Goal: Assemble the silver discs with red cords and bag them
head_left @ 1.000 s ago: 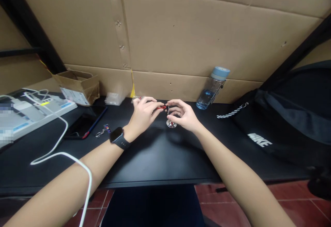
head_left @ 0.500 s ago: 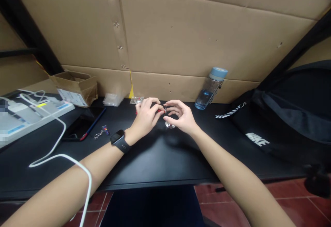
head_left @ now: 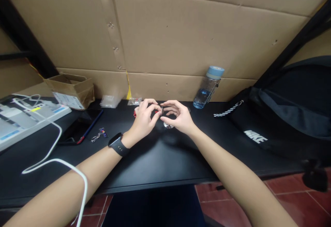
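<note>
Above the black table, my two hands meet fingertip to fingertip. My right hand [head_left: 179, 116] holds a thin disc [head_left: 162, 111], seen almost edge-on, between thumb and fingers. My left hand [head_left: 146, 116], with a dark watch [head_left: 119, 144] on its wrist, pinches at the disc's other side. A bit of red [head_left: 156, 111] shows between the left fingers, and more red [head_left: 134, 113] shows behind that hand; I cannot make out its kind. Below the right thumb lies a shiny round metal piece [head_left: 168, 125], partly covered by the hand.
A blue-lidded bottle [head_left: 208, 87] stands behind at right, beside a black backpack [head_left: 281, 116]. To the left are a cardboard box [head_left: 72, 89], plastic bags [head_left: 110, 101], a phone [head_left: 80, 127], a keychain [head_left: 100, 134] and a power strip [head_left: 33, 120]. A white cable [head_left: 72, 166] crosses my left forearm.
The view has shifted slightly, moving most things a little left in the picture. The disc has turned a little between my fingers, and my left fingertips have come closer to it.
</note>
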Demonstrator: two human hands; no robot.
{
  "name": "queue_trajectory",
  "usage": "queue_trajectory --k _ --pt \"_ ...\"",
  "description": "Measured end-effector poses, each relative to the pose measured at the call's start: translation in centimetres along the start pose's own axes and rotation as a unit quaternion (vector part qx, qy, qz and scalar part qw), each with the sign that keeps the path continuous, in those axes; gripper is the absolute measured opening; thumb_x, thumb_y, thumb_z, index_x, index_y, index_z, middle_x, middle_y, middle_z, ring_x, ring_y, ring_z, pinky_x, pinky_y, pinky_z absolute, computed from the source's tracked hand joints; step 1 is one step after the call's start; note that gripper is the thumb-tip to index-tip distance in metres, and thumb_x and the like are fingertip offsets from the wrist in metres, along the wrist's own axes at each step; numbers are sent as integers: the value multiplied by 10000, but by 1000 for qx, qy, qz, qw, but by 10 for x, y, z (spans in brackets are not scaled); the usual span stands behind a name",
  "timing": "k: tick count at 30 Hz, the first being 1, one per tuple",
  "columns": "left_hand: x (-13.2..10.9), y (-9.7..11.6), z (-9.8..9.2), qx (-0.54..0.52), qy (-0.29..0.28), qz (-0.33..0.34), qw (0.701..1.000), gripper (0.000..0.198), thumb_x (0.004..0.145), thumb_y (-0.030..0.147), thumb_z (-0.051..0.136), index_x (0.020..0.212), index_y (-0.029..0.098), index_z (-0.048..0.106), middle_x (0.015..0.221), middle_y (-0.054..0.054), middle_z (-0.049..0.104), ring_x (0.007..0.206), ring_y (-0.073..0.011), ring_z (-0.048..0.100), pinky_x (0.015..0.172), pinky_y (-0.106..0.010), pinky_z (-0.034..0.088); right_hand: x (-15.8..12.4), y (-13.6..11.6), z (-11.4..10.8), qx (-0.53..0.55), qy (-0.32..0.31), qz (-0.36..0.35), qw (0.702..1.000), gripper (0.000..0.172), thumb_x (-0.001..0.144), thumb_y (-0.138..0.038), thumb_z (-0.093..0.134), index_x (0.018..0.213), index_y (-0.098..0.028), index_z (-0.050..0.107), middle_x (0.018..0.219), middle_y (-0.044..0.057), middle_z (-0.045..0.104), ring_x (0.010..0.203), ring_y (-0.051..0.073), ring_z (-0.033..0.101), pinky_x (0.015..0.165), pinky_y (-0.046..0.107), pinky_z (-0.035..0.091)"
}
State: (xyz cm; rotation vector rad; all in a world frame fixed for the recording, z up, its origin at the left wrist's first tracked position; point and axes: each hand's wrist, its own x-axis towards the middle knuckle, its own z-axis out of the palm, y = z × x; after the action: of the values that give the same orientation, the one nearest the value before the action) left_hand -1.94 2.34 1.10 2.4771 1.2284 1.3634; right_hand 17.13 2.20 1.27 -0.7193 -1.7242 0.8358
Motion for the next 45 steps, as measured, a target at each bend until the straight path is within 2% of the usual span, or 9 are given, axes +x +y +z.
queue_trajectory --k 10,16,23,33,45 --pt "-1 -4 4 10 -22 -21 999 109 969 285 532 966 222 620 1167 -71 597 1128 -248 546 939 -422 367 0 0 1 12 0 7 1000 526 719 -322 841 1181 -243 602 1236 96 671 1038 225 706 843 346 579" --pt "0 -3 3 -13 -4 -20 1000 107 974 272 525 980 226 622 1154 -66 588 1134 -235 539 957 -409 373 0 1 2 9 0 17 1000 520 720 -327 834 1178 -238 604 1234 97 669 1052 232 704 827 341 584" --pt "-2 -2 4 33 -11 -10 999 109 975 279 530 969 222 623 1176 -67 582 1134 -241 527 955 -419 339 0 4 1 34 -4 20 999 524 718 -302 842 1180 -243 602 1262 97 656 1064 234 705 817 329 584" --pt "-2 -2 3 66 -5 14 998 101 965 279 541 962 227 628 1165 -79 602 1113 -260 529 869 -403 340 0 3 1 39 -15 31 999 521 729 -313 836 1187 -242 600 1287 107 654 1087 229 694 860 349 588" --pt "-1 -5 0 39 14 13 999 99 962 283 562 958 227 644 1139 -74 615 1119 -249 538 948 -428 347 0 4 2 55 4 51 997 512 693 -354 872 1116 -221 616 1212 104 700 1013 214 719 859 357 602"
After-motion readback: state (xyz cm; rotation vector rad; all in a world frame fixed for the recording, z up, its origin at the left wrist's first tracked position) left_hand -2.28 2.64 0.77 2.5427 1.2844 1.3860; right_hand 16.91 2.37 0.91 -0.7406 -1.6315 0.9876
